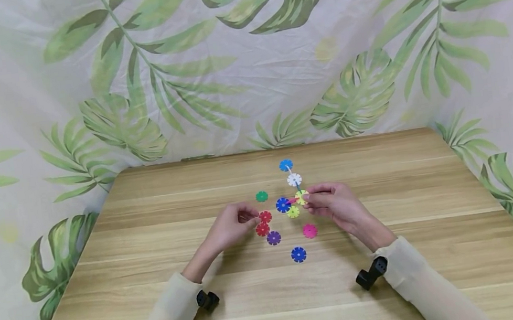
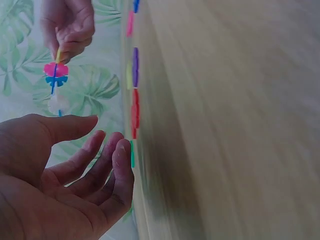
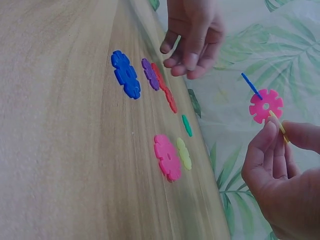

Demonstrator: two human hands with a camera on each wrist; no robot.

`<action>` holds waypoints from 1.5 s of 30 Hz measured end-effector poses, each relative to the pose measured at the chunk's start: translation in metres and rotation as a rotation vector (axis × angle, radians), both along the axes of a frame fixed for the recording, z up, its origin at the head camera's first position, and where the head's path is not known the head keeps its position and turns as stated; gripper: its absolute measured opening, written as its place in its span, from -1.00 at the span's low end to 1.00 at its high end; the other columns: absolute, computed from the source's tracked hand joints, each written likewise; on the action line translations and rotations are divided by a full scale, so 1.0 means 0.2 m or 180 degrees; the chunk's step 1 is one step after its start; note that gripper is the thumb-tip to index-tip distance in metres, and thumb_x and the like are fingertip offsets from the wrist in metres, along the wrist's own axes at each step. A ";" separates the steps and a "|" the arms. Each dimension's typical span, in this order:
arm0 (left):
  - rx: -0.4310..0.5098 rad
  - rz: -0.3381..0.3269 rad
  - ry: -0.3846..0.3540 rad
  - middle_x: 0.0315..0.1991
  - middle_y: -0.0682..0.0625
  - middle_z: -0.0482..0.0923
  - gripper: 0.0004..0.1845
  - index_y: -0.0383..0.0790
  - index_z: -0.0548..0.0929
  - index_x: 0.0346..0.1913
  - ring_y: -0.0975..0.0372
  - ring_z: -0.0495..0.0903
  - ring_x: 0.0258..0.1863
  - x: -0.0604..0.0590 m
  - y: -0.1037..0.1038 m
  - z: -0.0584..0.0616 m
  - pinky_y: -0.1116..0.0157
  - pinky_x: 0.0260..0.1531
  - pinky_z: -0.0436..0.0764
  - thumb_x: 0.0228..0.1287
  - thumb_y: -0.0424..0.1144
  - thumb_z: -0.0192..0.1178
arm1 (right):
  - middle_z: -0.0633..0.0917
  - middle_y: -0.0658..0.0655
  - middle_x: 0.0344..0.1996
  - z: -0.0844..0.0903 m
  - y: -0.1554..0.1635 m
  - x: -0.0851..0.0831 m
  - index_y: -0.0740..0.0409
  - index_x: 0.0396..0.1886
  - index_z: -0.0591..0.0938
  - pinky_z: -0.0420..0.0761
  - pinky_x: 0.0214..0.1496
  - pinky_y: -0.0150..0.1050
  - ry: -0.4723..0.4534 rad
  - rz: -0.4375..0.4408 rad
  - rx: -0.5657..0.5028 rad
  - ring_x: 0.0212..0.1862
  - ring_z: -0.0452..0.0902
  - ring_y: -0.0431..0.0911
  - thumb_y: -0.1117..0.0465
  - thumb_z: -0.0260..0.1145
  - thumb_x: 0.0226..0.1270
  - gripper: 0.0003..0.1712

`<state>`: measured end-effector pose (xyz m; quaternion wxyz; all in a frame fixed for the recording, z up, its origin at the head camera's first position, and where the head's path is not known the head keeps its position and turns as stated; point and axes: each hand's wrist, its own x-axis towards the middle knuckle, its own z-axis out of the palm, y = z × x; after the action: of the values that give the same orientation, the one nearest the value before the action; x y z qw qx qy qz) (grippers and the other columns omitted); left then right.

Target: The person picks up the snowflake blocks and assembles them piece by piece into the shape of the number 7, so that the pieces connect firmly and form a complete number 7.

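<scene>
My right hand pinches a yellow notched disc between thumb and fingers, above the table. It belongs to a joined chain: a pink disc and a dark blue disc slot on one side, and a white disc and a light blue disc stretch away on the other. My left hand holds nothing; in the left wrist view its thumb and loosely bent fingers stand apart. Nearest to it, two red discs lie overlapping or touching on the table.
Loose notched discs lie on the wooden table: green, purple, yellow, pink and dark blue. A leaf-patterned cloth hangs behind the table's far edge and at its sides.
</scene>
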<state>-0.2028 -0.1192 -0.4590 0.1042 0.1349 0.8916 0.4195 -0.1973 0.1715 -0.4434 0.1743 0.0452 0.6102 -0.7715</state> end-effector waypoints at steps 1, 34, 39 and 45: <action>-0.0025 -0.0046 0.0013 -0.19 -0.08 0.78 -0.83 -0.30 0.76 -0.05 0.21 0.70 -0.21 0.00 0.00 0.00 0.25 -0.08 0.75 0.37 -0.34 0.36 | 0.79 0.04 -0.26 0.00 0.00 0.00 0.35 0.07 0.61 0.80 -0.08 -0.34 -0.0004 -0.0006 -0.0008 -0.24 0.77 -0.16 0.44 0.32 0.46 -0.76; -0.0587 -0.0279 0.0067 -0.33 0.03 0.70 -0.79 -0.24 0.77 -0.17 0.28 0.59 -0.35 0.00 0.04 -0.04 0.35 -0.29 0.62 0.19 -0.27 0.55 | 0.80 0.03 -0.25 0.01 0.01 0.00 0.41 0.16 0.58 0.80 -0.06 -0.32 0.0020 0.0022 0.0059 -0.23 0.78 -0.16 0.42 0.30 0.49 -0.69; -0.0662 -0.0217 0.0008 -0.36 0.04 0.67 -0.80 -0.20 0.76 -0.21 0.26 0.56 -0.38 0.01 0.05 -0.04 0.35 -0.33 0.58 0.19 -0.24 0.56 | 0.79 0.02 -0.26 0.01 0.00 0.00 0.38 0.13 0.59 0.81 -0.08 -0.32 0.0002 0.0028 0.0073 -0.24 0.77 -0.16 0.42 0.31 0.49 -0.72; -0.0708 -0.0181 -0.0075 -0.38 0.03 0.65 -0.80 -0.17 0.72 -0.26 0.24 0.54 -0.40 0.00 0.06 -0.04 0.34 -0.36 0.54 0.21 -0.20 0.56 | 0.79 0.02 -0.27 0.00 -0.01 0.00 0.46 0.21 0.55 0.80 -0.08 -0.33 0.0000 0.0043 0.0068 -0.25 0.77 -0.16 0.43 0.30 0.49 -0.64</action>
<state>-0.2024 -0.1075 -0.4672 0.1408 0.1428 0.9272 0.3163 -0.1979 0.1695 -0.4431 0.1790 0.0429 0.6187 -0.7637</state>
